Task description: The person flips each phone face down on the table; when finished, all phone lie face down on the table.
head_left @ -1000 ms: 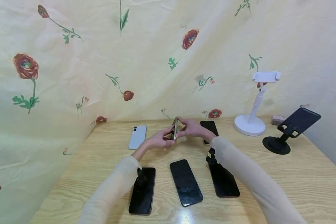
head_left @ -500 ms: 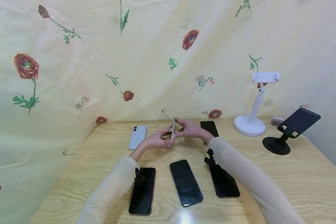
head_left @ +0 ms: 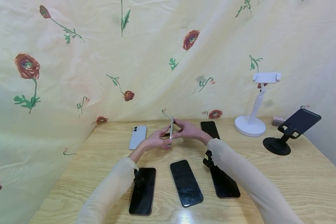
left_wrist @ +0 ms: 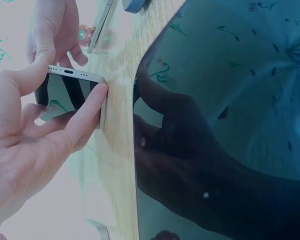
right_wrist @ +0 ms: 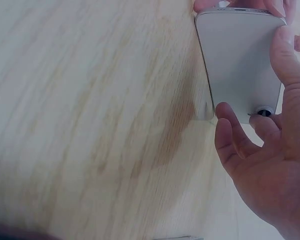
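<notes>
The silver smartphone (head_left: 172,129) has turned closer to edge-on and shifted slightly leftward, grasped by both the left hand (head_left: 156,140) and the right hand (head_left: 188,129) near the back of the desk (head_left: 81,168); its repositioning seems unfinished

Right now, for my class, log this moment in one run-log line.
left hand: holds silver phone | right hand: holds silver phone | pale phone: lying camera-side up
</notes>
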`<state>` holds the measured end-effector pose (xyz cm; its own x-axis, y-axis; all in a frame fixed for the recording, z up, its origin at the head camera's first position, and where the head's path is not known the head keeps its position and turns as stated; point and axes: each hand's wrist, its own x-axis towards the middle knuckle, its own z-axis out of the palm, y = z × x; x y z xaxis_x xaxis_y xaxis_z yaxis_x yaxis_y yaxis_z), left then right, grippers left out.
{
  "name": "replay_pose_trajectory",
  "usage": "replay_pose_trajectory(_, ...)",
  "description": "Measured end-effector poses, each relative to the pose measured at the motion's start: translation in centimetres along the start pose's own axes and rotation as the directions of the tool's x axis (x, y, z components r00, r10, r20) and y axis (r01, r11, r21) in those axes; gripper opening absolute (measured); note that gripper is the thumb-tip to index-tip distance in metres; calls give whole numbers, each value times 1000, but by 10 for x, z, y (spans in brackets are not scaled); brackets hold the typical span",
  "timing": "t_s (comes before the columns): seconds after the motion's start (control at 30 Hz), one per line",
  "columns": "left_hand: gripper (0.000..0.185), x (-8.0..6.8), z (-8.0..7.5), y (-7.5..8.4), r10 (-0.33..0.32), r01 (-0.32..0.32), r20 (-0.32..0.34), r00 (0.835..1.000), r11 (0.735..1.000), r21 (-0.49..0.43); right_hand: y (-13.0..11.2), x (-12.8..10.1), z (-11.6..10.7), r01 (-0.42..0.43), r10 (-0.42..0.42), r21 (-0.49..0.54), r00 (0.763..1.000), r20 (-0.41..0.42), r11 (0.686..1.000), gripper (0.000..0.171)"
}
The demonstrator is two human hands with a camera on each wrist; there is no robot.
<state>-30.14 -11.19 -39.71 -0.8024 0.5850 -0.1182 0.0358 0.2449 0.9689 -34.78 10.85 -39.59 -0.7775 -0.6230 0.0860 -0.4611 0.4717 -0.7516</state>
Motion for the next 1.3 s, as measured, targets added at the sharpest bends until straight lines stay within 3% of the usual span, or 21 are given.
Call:
replay_pose_trajectory(0.63,78,-3,0,-3,34,-33,14,999,998,-55,-4,3,6,-3,2,23,1000,12,1000,95)
replay_pose_trajectory(1.07,78,-8,1,-4,21,-23,-26,999,997,-69,-3,5,12,21,-23,50,999,34,999,96)
replay_pose_trajectory(1.3,78,-9,2,-6,26,-30,-52,998,997,-65,-4,3,16,-20,17,50,999,50,999,101)
